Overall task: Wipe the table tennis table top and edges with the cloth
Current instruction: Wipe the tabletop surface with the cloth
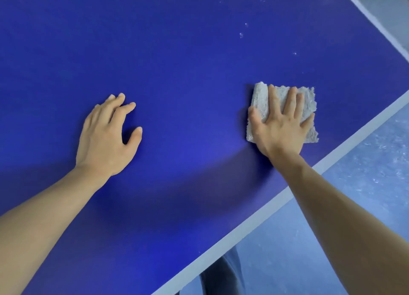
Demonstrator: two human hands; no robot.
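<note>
Grey-white terry cloth [260, 97], folded to a rough square, is pinned flat on the blue table top [177, 51] under the R hand [280, 128]. Fingers are spread straight over it, palm down, w/ nothing curled round it. The thumb lies along the cloth's L border, and cloth sticks out past the fingertips and to the R of the little finger.

L hand [104, 137] is set well to the L of the cloth, apart from it, and nothing is held. Its fingers are relaxed and slightly bent, tips resting on the bare blue surface, thumb held out to the side.

White edge band [243, 230] of the table is crossed by the R forearm just behind the R wrist; the cloth lies near it but not on it. Beyond the R hand's fingertips, a few white specks [241, 35] are scattered on the top. Pale mottled floor [365, 184] is seen to the R of the R arm, past the band. Dark fabric [223, 272] shows below the table edge, L of the R forearm; what it is can't be told.
</note>
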